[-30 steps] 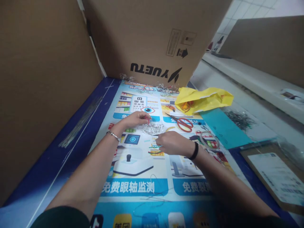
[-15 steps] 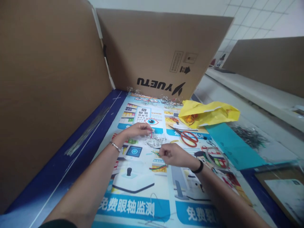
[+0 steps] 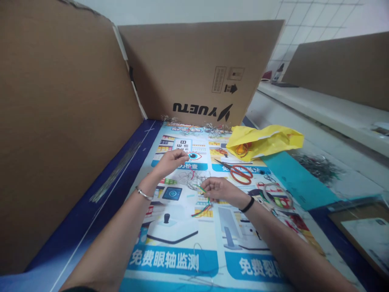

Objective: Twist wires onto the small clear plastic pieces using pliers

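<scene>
My left hand (image 3: 174, 161) is raised over the poster-covered table, thumb and fingers pinched together. What it pinches, if anything, is too small to tell. Just below its fingertips is a short pink strand (image 3: 191, 173), beside a loose tangle of thin silvery wire (image 3: 194, 179). My right hand (image 3: 217, 190) is closed on thin coloured strands, green and yellow at the fingertips. Their red, green and yellow ends (image 3: 202, 211) show beneath the hand. Red-handled scissors (image 3: 240, 173) lie beyond my right hand, blades partly apart.
A yellow bag (image 3: 267, 142) with orange pieces lies at the back right. Silvery wires (image 3: 117, 172) lie along the left; a dark wire pile (image 3: 317, 168) and a clear ring (image 3: 278, 195) are to the right. Cardboard walls (image 3: 194, 65) stand behind and left.
My left hand has risen slightly up and left, away from the pink strand. My right hand has loosened a little and turned, its fingers showing more. The view has shifted slightly.
</scene>
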A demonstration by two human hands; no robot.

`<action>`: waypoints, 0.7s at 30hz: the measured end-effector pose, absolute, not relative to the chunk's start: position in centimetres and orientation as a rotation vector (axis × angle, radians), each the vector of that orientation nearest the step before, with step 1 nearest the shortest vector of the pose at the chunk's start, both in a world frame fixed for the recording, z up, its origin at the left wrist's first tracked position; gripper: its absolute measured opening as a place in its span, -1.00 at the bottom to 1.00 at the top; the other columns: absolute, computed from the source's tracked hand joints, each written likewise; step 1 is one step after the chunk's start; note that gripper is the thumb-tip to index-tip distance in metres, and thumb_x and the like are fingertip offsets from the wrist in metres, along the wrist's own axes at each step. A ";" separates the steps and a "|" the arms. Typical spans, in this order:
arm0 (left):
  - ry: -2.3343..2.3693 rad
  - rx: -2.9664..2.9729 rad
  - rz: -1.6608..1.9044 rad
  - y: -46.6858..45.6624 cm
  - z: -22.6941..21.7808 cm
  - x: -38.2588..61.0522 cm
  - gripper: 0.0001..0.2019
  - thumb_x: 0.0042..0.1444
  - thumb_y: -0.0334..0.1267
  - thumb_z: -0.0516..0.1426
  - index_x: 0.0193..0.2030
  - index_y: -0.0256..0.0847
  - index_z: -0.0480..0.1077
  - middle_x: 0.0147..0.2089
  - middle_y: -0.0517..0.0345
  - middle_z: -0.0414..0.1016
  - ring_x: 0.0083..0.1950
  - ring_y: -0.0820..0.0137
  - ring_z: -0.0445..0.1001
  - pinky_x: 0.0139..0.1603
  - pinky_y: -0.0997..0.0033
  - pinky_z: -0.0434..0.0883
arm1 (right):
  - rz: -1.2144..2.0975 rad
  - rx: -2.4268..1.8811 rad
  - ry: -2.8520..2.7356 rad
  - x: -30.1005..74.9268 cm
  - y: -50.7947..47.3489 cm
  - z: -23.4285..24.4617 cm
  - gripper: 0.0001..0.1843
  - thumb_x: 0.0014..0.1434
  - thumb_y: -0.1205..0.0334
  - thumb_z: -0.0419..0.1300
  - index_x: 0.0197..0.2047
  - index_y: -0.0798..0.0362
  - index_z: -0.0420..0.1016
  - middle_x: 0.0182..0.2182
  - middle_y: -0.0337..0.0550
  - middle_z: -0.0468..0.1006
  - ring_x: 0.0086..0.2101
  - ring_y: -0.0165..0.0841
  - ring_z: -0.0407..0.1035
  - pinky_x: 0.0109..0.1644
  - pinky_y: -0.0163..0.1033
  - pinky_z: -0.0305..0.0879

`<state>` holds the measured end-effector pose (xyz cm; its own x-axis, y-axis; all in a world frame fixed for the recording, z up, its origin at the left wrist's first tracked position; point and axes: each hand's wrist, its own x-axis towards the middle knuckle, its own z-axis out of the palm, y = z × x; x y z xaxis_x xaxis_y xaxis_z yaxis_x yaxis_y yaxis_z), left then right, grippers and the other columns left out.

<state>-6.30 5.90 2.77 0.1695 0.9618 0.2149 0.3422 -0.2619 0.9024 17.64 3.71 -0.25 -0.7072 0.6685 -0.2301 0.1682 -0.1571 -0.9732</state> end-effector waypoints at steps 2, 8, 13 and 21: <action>1.257 1.800 1.107 4.7 3.8 -5.5 -0.77 0.07 -0.12 0.11 -0.36 -0.27 0.40 -0.45 0.20 0.39 -0.40 0.46 0.32 -0.36 0.47 0.28 | 1.923 -0.923 -1.768 17.7 3.7 -0.4 -0.64 -0.13 0.19 0.35 -0.25 0.09 0.40 -0.53 -0.34 0.42 -0.60 -0.56 0.30 -0.59 -0.46 0.16; 1.157 2.250 0.913 0.1 4.8 -3.2 -0.88 0.10 -0.26 0.10 -0.36 -0.20 0.44 -0.38 0.16 0.48 -0.38 0.45 0.37 -0.31 0.44 0.32 | 1.941 -0.784 -1.714 18.0 3.8 -0.5 -0.69 -0.09 0.19 0.34 -0.31 0.09 0.35 -0.51 -0.32 0.46 -0.58 -0.55 0.33 -0.56 -0.46 0.17; 1.119 2.771 0.852 -1.8 2.9 -3.0 -0.82 0.20 -0.34 0.01 -0.23 -0.16 0.44 -0.24 0.09 0.49 -0.22 0.37 0.39 -0.25 0.39 0.31 | 2.049 -0.661 -1.635 17.8 3.4 -0.6 -0.69 -0.09 0.22 0.35 -0.36 0.09 0.29 -0.56 -0.36 0.45 -0.61 -0.55 0.34 -0.57 -0.48 0.15; 0.918 3.064 0.782 -1.6 0.6 -3.6 -0.78 0.18 -0.43 -0.01 -0.10 -0.15 0.37 -0.17 0.09 0.52 -0.24 0.36 0.41 -0.28 0.34 0.30 | 2.140 -0.586 -1.581 17.5 3.1 -0.6 -0.67 -0.11 0.19 0.36 -0.39 0.10 0.29 -0.59 -0.34 0.44 -0.62 -0.54 0.33 -0.55 -0.45 0.20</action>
<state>-3.55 -1.64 0.61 0.7331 0.4803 0.4816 0.5519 -0.8339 -0.0085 17.47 3.09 -0.58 -0.8257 0.5571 -0.0883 -0.0795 -0.2699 -0.9596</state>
